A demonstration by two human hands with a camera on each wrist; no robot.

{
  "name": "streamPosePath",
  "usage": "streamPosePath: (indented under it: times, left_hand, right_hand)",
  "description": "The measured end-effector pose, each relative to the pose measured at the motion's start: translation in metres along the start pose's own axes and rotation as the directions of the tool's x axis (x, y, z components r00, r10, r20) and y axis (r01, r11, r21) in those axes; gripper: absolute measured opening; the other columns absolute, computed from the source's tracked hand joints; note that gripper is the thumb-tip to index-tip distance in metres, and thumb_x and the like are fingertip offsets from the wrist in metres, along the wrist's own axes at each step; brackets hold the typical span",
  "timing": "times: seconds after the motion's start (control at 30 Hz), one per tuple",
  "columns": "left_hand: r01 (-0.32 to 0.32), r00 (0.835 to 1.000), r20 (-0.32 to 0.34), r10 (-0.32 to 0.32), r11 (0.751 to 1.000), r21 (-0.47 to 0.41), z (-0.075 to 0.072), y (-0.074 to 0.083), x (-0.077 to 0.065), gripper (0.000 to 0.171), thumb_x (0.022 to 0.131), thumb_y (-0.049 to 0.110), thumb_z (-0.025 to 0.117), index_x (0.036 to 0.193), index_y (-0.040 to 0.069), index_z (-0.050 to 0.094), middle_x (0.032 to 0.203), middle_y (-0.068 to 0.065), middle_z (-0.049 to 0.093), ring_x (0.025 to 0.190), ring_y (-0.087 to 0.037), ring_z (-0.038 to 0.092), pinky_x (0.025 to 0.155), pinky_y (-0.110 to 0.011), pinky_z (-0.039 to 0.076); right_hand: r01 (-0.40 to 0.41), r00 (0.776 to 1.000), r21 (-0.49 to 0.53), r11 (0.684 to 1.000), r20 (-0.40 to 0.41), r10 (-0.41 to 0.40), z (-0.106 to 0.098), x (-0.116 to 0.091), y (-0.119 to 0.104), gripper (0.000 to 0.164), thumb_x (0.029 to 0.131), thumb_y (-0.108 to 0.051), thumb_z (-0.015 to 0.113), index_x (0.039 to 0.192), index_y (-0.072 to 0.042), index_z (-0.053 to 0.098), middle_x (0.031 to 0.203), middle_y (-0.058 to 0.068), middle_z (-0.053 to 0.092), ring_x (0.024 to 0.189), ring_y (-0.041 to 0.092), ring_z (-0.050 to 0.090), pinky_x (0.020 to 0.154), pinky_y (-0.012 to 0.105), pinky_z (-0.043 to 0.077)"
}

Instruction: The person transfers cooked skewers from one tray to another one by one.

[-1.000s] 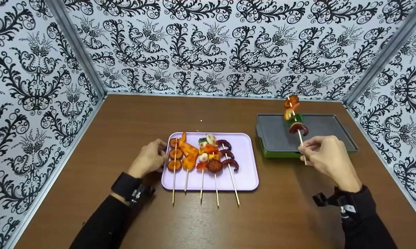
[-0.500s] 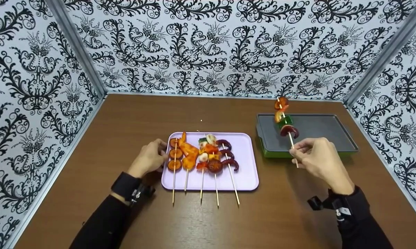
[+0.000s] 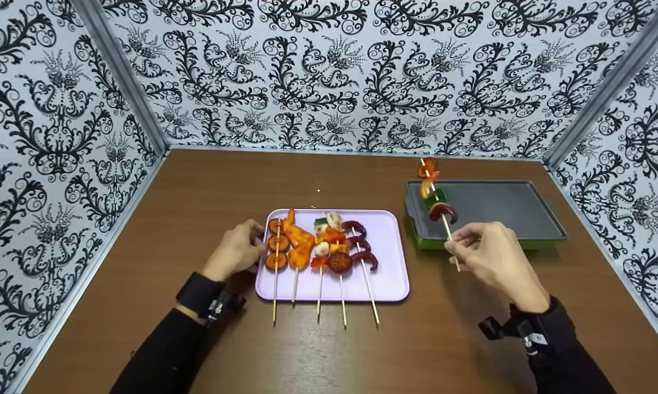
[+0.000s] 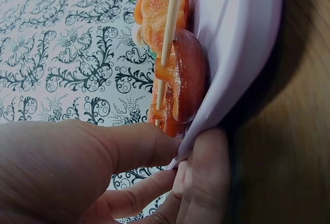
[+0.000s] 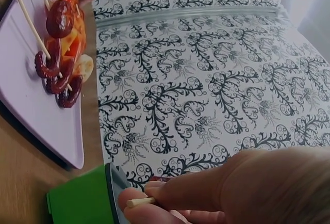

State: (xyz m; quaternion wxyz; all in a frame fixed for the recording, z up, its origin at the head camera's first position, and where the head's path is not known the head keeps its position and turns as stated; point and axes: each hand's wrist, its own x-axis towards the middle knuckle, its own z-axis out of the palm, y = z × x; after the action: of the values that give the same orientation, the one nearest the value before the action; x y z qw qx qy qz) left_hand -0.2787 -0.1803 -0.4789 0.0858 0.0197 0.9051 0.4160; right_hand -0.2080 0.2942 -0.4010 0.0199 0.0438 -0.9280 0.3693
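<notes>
My right hand [image 3: 487, 257] pinches the lower end of a wooden skewer [image 3: 437, 203], which carries a tentacle piece, a green piece and orange-red pieces. The skewer tilts up and away, overlapping the left edge of the grey-topped green grill [image 3: 487, 210] in the head view. In the right wrist view the stick's end [image 5: 139, 202] pokes out between thumb and finger. My left hand [image 3: 236, 249] pinches the left rim of a lilac tray [image 3: 389, 273], thumb above and fingers below, as the left wrist view shows. Several skewers lie side by side on the tray, including octopus tentacles [image 3: 360, 243].
Round slices [image 3: 277, 243], an orange wing-like piece [image 3: 298, 241] and mixed vegetable skewers [image 3: 329, 246] fill the tray's left and middle. Their sticks overhang its front edge. Patterned wall panels [image 3: 329, 76] enclose the brown table [image 3: 329, 350] at the back and sides.
My right hand has moved left and slightly toward me with the skewer, from over the grill's middle-left to its left edge. The left hand and tray have stayed put.
</notes>
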Motion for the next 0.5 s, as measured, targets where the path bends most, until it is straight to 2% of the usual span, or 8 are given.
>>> streamPosePath:
  times: [0.33,0.5]
  left_hand:
    - [-0.008,1.000,-0.008,0.008,1.000,0.013,0.001,-0.001,0.001,0.034,0.093,0.004,0.066,0.126,0.004,0.058,0.097,-0.015,0.064,0.079,-0.026,0.065,0.052,-0.035,0.062]
    - [-0.007,1.000,-0.010,0.007,1.000,0.013,0.000,-0.001,0.000,0.036,0.092,0.004,0.066,0.127,0.003,0.058,0.097,-0.015,0.064,0.079,-0.026,0.065,0.052,-0.035,0.062]
  right_hand:
    - [0.007,0.999,0.044,0.999,0.035,-0.009,0.012,-0.004,-0.008,0.012,0.092,-0.018,0.077,0.095,-0.007,0.073,0.080,0.005,0.073,0.066,0.019,0.072,0.055,0.029,0.061]
    - [0.024,0.999,0.030,0.999,0.046,-0.025,0.018,-0.006,-0.011,0.012,0.091,-0.019,0.077,0.094,-0.009,0.073,0.079,0.004,0.072,0.065,0.017,0.071,0.053,0.028,0.060]
